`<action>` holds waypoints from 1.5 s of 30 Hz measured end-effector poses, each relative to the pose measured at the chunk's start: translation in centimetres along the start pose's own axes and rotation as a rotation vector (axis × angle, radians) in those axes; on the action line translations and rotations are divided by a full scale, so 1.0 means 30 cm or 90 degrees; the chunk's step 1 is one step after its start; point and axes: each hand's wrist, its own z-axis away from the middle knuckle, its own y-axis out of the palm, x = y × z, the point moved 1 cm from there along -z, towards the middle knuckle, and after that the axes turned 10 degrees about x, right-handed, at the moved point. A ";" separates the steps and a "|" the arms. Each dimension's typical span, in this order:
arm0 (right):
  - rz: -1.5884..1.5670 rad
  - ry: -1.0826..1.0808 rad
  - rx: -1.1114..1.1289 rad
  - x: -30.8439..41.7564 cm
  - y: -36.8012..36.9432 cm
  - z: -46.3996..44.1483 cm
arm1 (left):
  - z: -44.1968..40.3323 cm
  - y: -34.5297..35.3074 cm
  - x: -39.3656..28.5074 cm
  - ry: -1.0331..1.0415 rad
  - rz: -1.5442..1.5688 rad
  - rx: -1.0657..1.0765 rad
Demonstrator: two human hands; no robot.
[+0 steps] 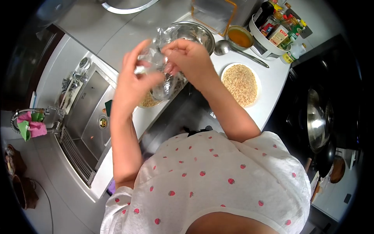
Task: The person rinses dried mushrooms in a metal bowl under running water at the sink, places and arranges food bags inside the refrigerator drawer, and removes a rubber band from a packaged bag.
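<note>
Clear plastic [165,89]: held up, near-left of metal bowl [204,34] | right hand [189,58]: fingertips pinched on plastic | left hand [131,78]: thumb and fingers apart, blurred; contact unclear | ladle [222,47]: counter [270,84], just right of bowl

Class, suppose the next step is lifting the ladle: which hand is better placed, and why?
Probably the right hand: it is nearer the ladle, while the left hand is farther across. Both hands are at the clear plastic, though.
</note>
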 end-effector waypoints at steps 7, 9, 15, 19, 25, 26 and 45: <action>-0.046 0.050 0.098 0.002 -0.036 0.062 | 0.097 0.105 0.096 -0.107 0.131 -0.022; 0.004 0.132 0.012 -0.030 -0.121 0.070 | 0.117 0.117 0.077 -0.122 0.129 -0.039; 0.048 0.468 -0.144 -0.343 -0.309 0.043 | 0.169 0.136 0.061 -0.191 0.238 0.086; -0.205 0.370 -0.245 -0.495 -0.318 -0.010 | 0.179 0.147 0.113 -0.202 0.240 0.087; -0.272 0.333 -0.346 -0.565 -0.311 -0.080 | 0.190 0.154 0.140 -0.063 0.251 0.006; -0.250 0.342 -0.372 -0.564 -0.310 -0.092 | 0.197 0.150 0.132 -0.082 0.283 0.013; -0.103 0.122 -0.444 -0.226 0.092 0.241 | 0.523 -0.153 0.156 -0.180 0.445 -0.074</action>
